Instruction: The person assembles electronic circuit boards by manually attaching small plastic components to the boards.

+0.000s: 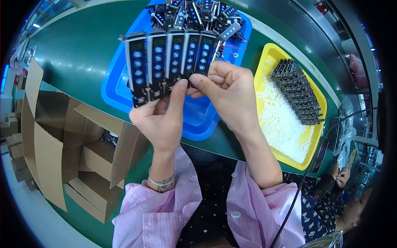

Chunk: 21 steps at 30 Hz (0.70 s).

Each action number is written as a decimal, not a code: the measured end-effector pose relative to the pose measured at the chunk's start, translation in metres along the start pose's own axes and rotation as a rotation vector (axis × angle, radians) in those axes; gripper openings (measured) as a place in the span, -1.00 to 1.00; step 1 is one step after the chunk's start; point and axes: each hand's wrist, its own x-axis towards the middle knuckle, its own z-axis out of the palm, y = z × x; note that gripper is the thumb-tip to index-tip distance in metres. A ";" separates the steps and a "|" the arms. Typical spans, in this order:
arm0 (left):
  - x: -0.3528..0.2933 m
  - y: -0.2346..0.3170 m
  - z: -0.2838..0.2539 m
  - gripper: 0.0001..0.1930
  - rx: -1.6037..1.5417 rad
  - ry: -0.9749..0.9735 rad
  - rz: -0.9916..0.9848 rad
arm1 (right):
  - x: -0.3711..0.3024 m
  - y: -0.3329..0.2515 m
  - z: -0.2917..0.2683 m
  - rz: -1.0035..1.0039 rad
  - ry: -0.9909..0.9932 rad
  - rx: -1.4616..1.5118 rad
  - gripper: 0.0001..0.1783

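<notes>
Both my hands hold up a fanned row of black circuit boards [174, 53], several narrow panels side by side, each with a line of shiny bluish round spots and a pale strip along its edge. My left hand [159, 122] grips the row's lower left part, thumb pressed on the front. My right hand [231, 95] pinches the lower right end, thumb and fingers closed on the boards. Beneath them sits a blue tray [111, 84]. At its far end lies a jumbled pile of similar small black modules [194, 14], some with thin wires.
To the right stands a yellow tray [264, 56] with white pellets [275, 120] and a slanted stack of dark boards [295, 91]. Open cardboard boxes [49, 149] stand at left. A black cable [298, 188] crosses the right side, near another person's hand [341, 177]. The tabletop [78, 53] is green.
</notes>
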 end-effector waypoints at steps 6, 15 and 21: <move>0.014 -0.014 -0.016 -0.89 -0.483 -0.190 -0.313 | 0.010 0.004 -0.014 0.071 -0.018 0.044 -0.93; 0.010 -0.027 0.005 -0.95 0.292 0.118 0.270 | 0.017 0.005 0.000 0.112 0.134 -0.169 -0.93; 0.009 -0.022 0.005 -0.87 0.444 0.180 0.169 | 0.023 0.016 0.011 0.041 0.165 -0.471 -0.89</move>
